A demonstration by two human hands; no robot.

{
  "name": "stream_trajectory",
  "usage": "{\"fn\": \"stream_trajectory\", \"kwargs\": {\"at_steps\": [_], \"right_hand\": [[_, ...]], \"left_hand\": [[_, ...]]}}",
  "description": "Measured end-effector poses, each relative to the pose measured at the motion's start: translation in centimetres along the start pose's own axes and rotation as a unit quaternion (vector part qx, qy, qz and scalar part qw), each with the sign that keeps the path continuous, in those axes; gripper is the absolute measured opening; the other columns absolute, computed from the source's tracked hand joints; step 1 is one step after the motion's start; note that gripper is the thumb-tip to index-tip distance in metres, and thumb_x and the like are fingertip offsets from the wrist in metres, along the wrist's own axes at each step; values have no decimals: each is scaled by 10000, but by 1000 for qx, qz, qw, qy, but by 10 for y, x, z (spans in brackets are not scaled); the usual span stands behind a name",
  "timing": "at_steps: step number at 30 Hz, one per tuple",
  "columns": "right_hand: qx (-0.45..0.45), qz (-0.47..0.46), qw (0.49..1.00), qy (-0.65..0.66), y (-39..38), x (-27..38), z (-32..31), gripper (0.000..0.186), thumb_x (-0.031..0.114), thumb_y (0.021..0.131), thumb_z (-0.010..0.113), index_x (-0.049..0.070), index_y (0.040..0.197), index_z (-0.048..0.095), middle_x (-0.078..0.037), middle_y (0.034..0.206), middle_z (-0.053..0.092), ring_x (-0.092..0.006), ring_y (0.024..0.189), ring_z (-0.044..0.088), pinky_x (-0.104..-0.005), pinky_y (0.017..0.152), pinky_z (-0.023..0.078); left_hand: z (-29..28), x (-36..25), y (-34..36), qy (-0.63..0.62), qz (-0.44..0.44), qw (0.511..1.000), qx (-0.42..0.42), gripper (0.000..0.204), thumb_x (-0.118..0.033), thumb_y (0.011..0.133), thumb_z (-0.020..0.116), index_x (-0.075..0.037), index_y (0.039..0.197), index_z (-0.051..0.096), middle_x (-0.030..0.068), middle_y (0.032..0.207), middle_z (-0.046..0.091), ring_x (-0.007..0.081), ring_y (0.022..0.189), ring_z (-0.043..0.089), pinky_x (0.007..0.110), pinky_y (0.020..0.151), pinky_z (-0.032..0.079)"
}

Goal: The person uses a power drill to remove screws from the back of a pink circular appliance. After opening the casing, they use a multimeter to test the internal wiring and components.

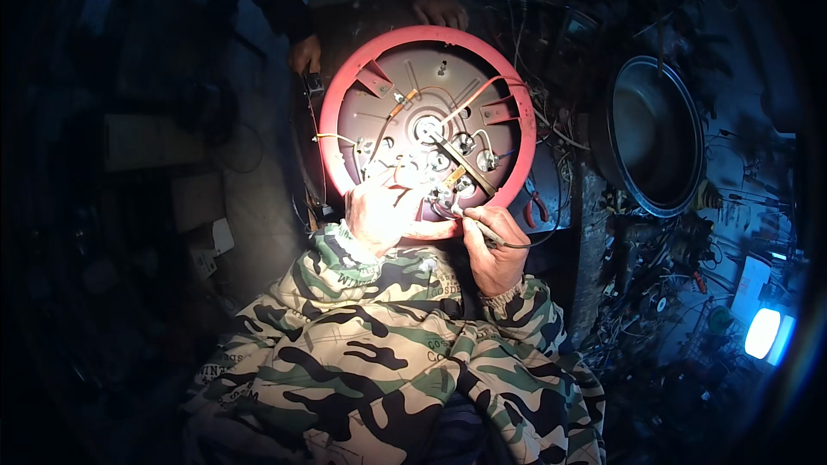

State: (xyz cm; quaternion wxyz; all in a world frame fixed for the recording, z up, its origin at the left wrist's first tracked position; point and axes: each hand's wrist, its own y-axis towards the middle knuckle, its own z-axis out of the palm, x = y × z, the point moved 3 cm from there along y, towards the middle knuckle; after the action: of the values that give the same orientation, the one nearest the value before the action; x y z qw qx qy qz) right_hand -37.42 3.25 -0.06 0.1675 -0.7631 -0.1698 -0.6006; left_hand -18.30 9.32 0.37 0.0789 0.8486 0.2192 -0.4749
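Observation:
In front of me lies the underside of a round appliance, probably a rice cooker, with a pink-red outer rim (338, 168) and a metal base plate (413, 65) carrying wires, brackets and terminals. My left hand (379, 213) rests over the near left part, its fingers bent in among the wires and terminals. Glare washes out its fingertips, so what they pinch is unclear. Pinched in my right hand (497, 254) is a thin pen-like tool (479, 226) trailing a black cable. The tool's tip reaches toward the terminals at the near edge, close to my left hand.
Another person's hands show beyond the appliance, one at the far left (306, 54), one behind the rim (441, 10). Red-handled pliers (538, 205) lie to the right. Further right stands a metal pot (613, 133). Cables and clutter surround a bright lamp (762, 333).

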Motion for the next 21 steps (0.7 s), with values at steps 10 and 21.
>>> {"fn": "stream_trajectory", "kwargs": {"at_steps": [10, 21], "right_hand": [[-3, -12, 999, -36, 0, 3, 0, 163, -40, 845, 723, -34, 1006, 696, -164, 925, 694, -272, 808, 695, -335, 728, 544], [72, -163, 971, -162, 20, 28, 15, 245, -87, 756, 715, 7, 978, 672, -161, 927, 673, -347, 841, 663, -410, 742, 541]], "left_hand": [[-3, -11, 1, 55, 18, 998, 28, 419, -390, 732, 885, -69, 962, 747, 68, 853, 728, 262, 730, 664, 377, 670, 542], [1, -15, 4, 101, 174, 971, 126, 284, -33, 854, 669, -60, 1127, 746, 121, 1008, 735, 326, 941, 689, 414, 853, 552]]}}
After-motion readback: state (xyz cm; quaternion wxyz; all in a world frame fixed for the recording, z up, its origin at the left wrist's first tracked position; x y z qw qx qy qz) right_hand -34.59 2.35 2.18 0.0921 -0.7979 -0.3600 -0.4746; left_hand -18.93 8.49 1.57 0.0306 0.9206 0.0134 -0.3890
